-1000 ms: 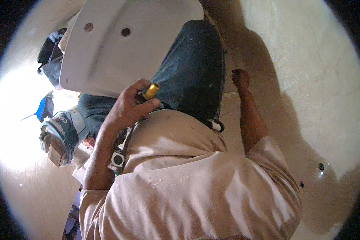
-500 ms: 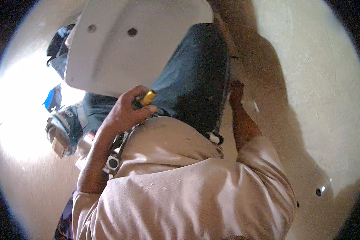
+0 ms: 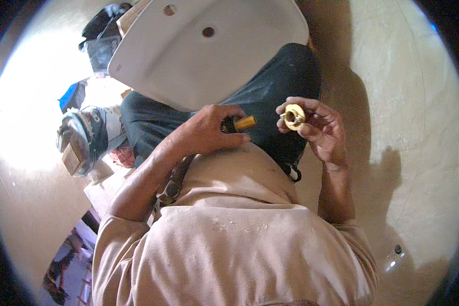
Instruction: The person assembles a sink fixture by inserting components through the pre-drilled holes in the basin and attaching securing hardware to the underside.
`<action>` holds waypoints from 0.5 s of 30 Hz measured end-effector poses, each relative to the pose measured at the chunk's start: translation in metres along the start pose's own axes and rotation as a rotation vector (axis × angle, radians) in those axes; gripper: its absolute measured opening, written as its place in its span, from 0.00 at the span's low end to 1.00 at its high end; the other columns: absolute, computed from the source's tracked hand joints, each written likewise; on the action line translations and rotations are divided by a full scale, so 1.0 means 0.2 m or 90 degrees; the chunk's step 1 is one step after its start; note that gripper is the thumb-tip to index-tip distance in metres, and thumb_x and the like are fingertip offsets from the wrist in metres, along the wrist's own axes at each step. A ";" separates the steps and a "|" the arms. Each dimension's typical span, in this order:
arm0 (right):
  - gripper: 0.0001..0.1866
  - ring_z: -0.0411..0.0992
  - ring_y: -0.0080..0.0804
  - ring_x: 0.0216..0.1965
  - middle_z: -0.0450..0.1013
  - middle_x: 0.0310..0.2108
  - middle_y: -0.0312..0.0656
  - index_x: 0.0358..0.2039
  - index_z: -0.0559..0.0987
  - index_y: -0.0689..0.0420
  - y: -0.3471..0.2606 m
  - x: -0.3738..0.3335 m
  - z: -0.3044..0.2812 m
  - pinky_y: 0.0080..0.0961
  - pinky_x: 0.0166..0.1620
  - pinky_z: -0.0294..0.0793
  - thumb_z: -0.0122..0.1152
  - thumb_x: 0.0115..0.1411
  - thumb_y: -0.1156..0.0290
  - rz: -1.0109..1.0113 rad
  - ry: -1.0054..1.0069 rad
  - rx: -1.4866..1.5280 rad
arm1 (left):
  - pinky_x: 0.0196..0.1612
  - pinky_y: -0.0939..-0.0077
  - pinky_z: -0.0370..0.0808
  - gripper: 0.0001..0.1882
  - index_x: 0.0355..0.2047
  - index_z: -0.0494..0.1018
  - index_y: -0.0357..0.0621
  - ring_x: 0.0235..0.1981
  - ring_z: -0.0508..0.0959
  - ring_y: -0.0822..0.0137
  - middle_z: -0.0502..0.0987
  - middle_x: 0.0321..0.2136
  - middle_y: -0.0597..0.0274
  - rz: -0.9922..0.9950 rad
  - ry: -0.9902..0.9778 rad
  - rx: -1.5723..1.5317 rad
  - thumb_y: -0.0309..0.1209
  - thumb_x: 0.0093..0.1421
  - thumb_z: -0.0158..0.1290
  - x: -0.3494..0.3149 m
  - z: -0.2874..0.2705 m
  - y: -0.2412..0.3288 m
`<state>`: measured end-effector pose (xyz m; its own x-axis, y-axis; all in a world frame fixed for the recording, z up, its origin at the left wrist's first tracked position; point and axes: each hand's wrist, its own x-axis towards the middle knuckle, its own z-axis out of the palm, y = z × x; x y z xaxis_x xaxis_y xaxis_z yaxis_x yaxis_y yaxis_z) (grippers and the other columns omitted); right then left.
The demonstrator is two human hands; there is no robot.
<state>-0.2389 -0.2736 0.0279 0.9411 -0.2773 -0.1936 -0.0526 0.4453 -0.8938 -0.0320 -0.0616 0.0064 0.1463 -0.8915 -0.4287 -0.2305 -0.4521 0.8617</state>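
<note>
My left hand [image 3: 204, 130], in front of my belly, is closed around a dark piece with a gold-coloured cylindrical end [image 3: 246, 123] that sticks out to the right. The fingers hide most of this piece, so I cannot tell its exact kind. To the right of it, my right hand [image 3: 325, 136] pinches a round brass flanged fitting [image 3: 294, 108] with a hole through its middle. The two pieces are apart. Beyond my hands a white washbasin [image 3: 234, 56] leans over my bent legs, its round drain hole showing.
At the left stands a dark fabric bag [image 3: 107, 125] with things in it. Behind it are a clear plastic container [image 3: 103, 53] and a black item [image 3: 104, 21]. A plain pale surface [image 3: 403, 102] lies to the right, with a small black round part [image 3: 398, 249] on it.
My right hand has come up from low at the right side and now holds the brass fitting. The view has shifted, while my left hand keeps its gold-ended piece.
</note>
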 end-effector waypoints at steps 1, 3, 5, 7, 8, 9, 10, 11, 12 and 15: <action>0.24 0.80 0.33 0.49 0.80 0.52 0.47 0.59 0.78 0.61 0.02 0.03 0.04 0.32 0.56 0.80 0.71 0.63 0.72 0.020 -0.003 -0.038 | 0.40 0.62 0.79 0.29 0.50 0.79 0.37 0.34 0.84 0.57 0.84 0.34 0.46 0.013 0.003 0.005 0.45 0.56 0.69 -0.01 -0.01 0.00; 0.22 0.77 0.27 0.52 0.80 0.52 0.39 0.57 0.80 0.58 0.05 0.10 0.09 0.26 0.59 0.76 0.71 0.62 0.75 0.033 -0.020 -0.197 | 0.40 0.60 0.80 0.29 0.50 0.79 0.37 0.33 0.84 0.54 0.84 0.33 0.44 0.033 0.011 0.010 0.46 0.56 0.69 -0.03 -0.02 -0.02; 0.21 0.76 0.26 0.53 0.80 0.52 0.37 0.55 0.81 0.57 0.06 0.13 0.16 0.26 0.59 0.75 0.71 0.62 0.74 0.015 -0.054 -0.286 | 0.40 0.60 0.80 0.29 0.50 0.79 0.36 0.33 0.84 0.53 0.84 0.32 0.44 0.040 0.012 0.007 0.46 0.56 0.69 -0.07 -0.04 -0.03; 0.20 0.76 0.30 0.52 0.79 0.52 0.38 0.53 0.82 0.58 0.07 0.16 0.24 0.28 0.59 0.75 0.73 0.59 0.75 -0.010 -0.064 -0.354 | 0.40 0.59 0.80 0.29 0.49 0.79 0.35 0.34 0.85 0.52 0.84 0.33 0.44 0.057 0.022 -0.002 0.46 0.56 0.69 -0.10 -0.04 -0.06; 0.21 0.76 0.31 0.53 0.79 0.52 0.40 0.53 0.82 0.58 0.06 0.17 0.27 0.28 0.59 0.75 0.73 0.59 0.75 -0.026 -0.075 -0.396 | 0.41 0.59 0.80 0.29 0.49 0.79 0.35 0.34 0.85 0.52 0.84 0.33 0.43 0.070 0.033 -0.009 0.45 0.56 0.69 -0.10 -0.02 -0.09; 0.22 0.77 0.32 0.53 0.79 0.52 0.41 0.53 0.82 0.58 0.06 0.19 0.29 0.28 0.59 0.75 0.73 0.58 0.75 -0.042 -0.084 -0.439 | 0.41 0.59 0.81 0.29 0.49 0.79 0.34 0.35 0.85 0.51 0.84 0.34 0.43 0.083 0.043 -0.016 0.45 0.56 0.69 -0.11 -0.01 -0.11; 0.22 0.77 0.34 0.53 0.79 0.51 0.42 0.53 0.82 0.58 0.05 0.20 0.31 0.29 0.59 0.75 0.74 0.57 0.75 -0.059 -0.093 -0.480 | 0.42 0.59 0.81 0.29 0.49 0.79 0.34 0.36 0.85 0.51 0.84 0.34 0.43 0.085 0.045 -0.020 0.45 0.56 0.69 -0.12 -0.01 -0.13; 0.23 0.77 0.35 0.54 0.79 0.51 0.43 0.53 0.82 0.58 0.03 0.21 0.32 0.30 0.59 0.75 0.74 0.56 0.75 -0.074 -0.103 -0.515 | 0.42 0.58 0.81 0.29 0.49 0.79 0.34 0.36 0.85 0.50 0.84 0.35 0.42 0.089 0.045 -0.023 0.45 0.56 0.69 -0.12 -0.02 -0.13; 0.23 0.77 0.37 0.54 0.79 0.51 0.44 0.53 0.82 0.58 0.01 0.22 0.34 0.30 0.59 0.75 0.74 0.55 0.75 -0.089 -0.113 -0.550 | 0.43 0.58 0.81 0.29 0.49 0.79 0.33 0.37 0.85 0.50 0.84 0.36 0.41 0.094 0.044 -0.026 0.45 0.56 0.69 -0.12 -0.02 -0.13; 0.23 0.77 0.41 0.54 0.79 0.51 0.46 0.52 0.83 0.58 -0.03 0.23 0.37 0.32 0.59 0.75 0.74 0.54 0.76 -0.103 -0.136 -0.611 | 0.45 0.58 0.81 0.28 0.50 0.79 0.34 0.39 0.86 0.49 0.84 0.37 0.40 0.115 0.039 -0.033 0.44 0.57 0.68 -0.12 -0.03 -0.13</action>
<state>-0.1710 -0.2253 0.0552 0.9962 -0.0724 -0.0477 -0.0771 -0.4872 -0.8699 -0.0245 -0.0281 -0.0034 0.1658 -0.9538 -0.2505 -0.2083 -0.2821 0.9365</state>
